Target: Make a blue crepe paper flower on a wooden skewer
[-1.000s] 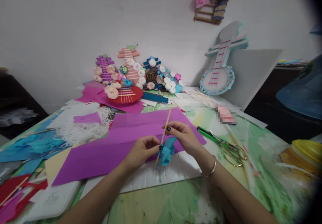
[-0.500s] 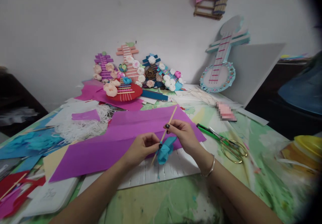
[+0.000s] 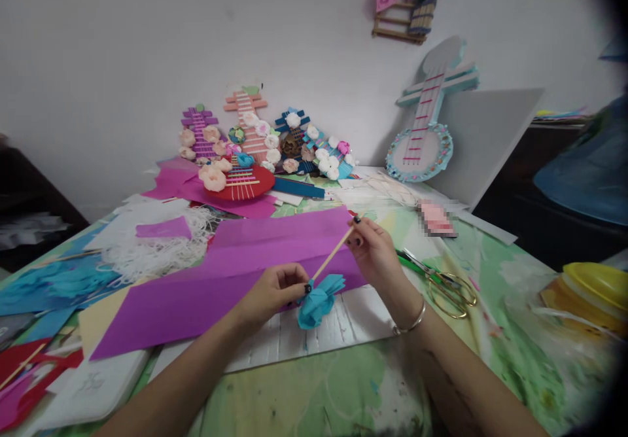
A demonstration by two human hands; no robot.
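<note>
A crumpled blue paper flower (image 3: 316,303) hangs from the fingertips of my left hand (image 3: 284,290), which pinch it at its upper left edge. My right hand (image 3: 370,247) grips the upper end of a thin wooden stick (image 3: 333,252). The stick slants down to the left, and its lower end meets the flower beside my left fingertips. Beneath both hands lie a large purple paper sheet (image 3: 196,293) and a white scored board (image 3: 265,349).
Gold-handled scissors (image 3: 451,293) and a green-handled tool (image 3: 412,262) lie to the right. Farther right is a yellow-lidded jar (image 3: 589,293). White shredded paper (image 3: 152,254) and blue paper (image 3: 53,286) are on the left. Decorated paper instruments (image 3: 245,182) line the wall.
My right hand has moved up and right along with the stick's top end, so the stick leans more. The blue flower has turned and shows more of its petals.
</note>
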